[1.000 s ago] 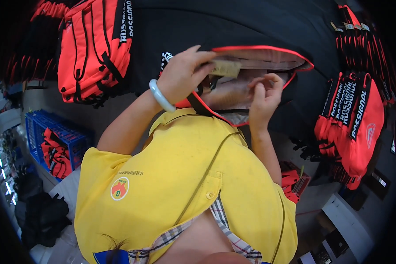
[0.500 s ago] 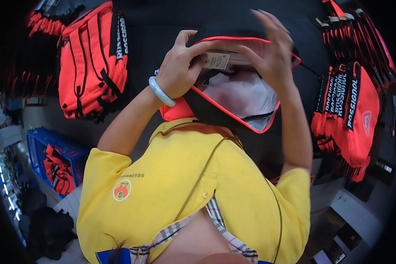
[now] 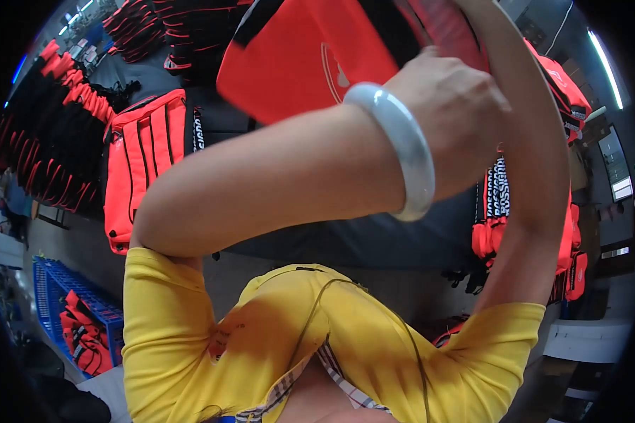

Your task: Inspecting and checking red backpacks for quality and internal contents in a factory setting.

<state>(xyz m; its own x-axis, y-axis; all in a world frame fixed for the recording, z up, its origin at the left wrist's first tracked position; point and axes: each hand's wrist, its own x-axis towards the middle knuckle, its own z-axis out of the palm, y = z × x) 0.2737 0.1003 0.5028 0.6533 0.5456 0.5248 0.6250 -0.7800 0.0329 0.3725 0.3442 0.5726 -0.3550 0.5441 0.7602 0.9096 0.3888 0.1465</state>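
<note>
A red and black bag [image 3: 296, 63] is tilted up at the top of the view, its upper part cut off by the frame edge. My left arm reaches across it to the right, a pale bangle [image 3: 402, 151] on the wrist. My left hand [image 3: 451, 113] is closed beside the bag's right side, next to my right forearm. Its fingers are curled and slightly smeared; what they grip is hidden. My right forearm rises past the bag to the top edge, and the right hand lies beyond the picture.
A red backpack [image 3: 144, 158] lies on the dark table [image 3: 317, 236] to the left, with stacked red and black pieces [image 3: 53, 144] beyond it. Several finished-looking red bags [image 3: 494, 211] stand at the right. A blue crate [image 3: 53, 282] holds red pieces at lower left.
The bag has swung from opening toward me to its red outer side and risen up the view. My left hand has crossed right and closed; my right hand has left the top of the picture.
</note>
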